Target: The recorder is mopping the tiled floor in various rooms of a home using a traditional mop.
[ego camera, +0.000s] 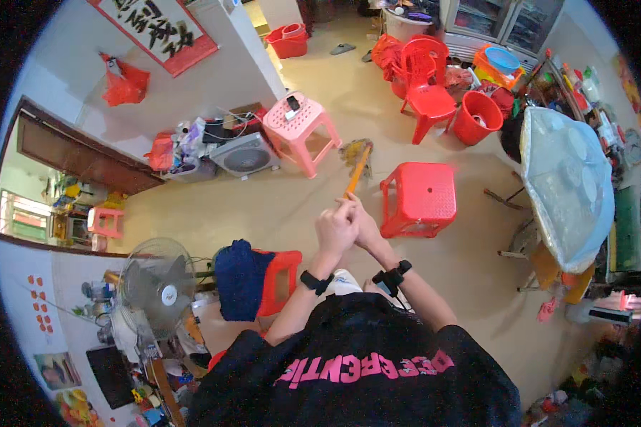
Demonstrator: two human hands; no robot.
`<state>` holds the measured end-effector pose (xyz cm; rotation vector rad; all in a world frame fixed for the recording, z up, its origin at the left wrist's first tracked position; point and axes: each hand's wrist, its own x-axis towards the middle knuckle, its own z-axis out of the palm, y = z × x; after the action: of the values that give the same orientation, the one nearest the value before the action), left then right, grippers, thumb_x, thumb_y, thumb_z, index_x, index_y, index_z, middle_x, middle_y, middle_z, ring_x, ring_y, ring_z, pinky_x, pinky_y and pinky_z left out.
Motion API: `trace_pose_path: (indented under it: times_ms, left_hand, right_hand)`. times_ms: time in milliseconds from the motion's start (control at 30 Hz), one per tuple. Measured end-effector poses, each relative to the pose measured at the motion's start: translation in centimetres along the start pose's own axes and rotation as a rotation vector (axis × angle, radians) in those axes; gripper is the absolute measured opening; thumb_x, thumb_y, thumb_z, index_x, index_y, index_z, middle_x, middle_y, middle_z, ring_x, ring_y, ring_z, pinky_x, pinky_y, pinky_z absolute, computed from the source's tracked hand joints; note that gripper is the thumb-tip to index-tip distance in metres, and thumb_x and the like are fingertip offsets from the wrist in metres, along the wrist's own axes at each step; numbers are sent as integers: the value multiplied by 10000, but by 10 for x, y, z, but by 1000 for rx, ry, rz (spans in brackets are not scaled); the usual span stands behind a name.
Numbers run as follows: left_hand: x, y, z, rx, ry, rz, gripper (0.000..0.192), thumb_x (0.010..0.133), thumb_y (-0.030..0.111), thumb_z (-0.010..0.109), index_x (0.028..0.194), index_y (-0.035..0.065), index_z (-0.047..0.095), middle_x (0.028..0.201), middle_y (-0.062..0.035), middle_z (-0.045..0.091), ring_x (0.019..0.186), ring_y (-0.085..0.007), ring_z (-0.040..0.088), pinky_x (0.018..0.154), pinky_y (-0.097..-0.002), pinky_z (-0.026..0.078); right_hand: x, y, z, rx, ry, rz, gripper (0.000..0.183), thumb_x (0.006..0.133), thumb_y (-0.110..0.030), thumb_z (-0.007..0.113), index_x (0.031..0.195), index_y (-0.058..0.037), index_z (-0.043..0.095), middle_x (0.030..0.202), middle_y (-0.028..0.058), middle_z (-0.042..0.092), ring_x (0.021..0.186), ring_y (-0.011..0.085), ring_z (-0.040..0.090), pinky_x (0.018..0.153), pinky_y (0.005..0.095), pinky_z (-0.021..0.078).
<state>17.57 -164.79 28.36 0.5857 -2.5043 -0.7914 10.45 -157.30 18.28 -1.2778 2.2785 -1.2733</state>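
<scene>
Both hands are together in front of my body on the orange handle (356, 179) of a mop. My left hand (335, 228) is curled around its upper end. Just beside it, partly overlapped, my right hand (367, 227) grips the same handle. The stringy, brownish mop head (356, 151) rests on the beige tiled floor (310, 208), between a pink plastic stool (299, 125) and a red plastic stool (429, 192). The handle's top is hidden by my hands.
A phone (292, 102) lies on the pink stool. Dark blue cloth (241, 283) drapes over another red stool (281, 283). A standing fan (157, 291) is at left. A red chair (427, 88), a red bucket (477, 118) and a covered table (561, 187) stand rightward.
</scene>
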Motion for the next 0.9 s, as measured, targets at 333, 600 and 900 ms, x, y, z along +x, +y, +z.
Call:
trace_pose_path:
  times_ms: [333,600,900]
  left_hand:
    - [163,26,32,-235,-187,371,154,922,244,653,932,93,680,676,-171,650,627,-337,665,590,-468,528]
    - [235,22,42,-552,-60,502,93,911,153,660,964,80,683,686,-130,658,540,-293,656,483,-388,514]
    - [217,26,110,-649,-349,292,60,861,120,634,894,70,631,784,-110,678,736,-270,682,603,-360,527]
  right_hand:
    - [92,12,-90,311,179,212,445,935,-172,596,1337,-12,492,1364,191,516,1253,298,511,1054,382,397]
    - [141,-30,-143,478,645,418,348,986,-201,483,1257,9,540,1154,137,620,1100,237,584,947,356,457]
    - [202,-85,-177,-332,636,118,139,856,-59,537,790,-23,654,868,88,643,879,233,540,806,333,437]
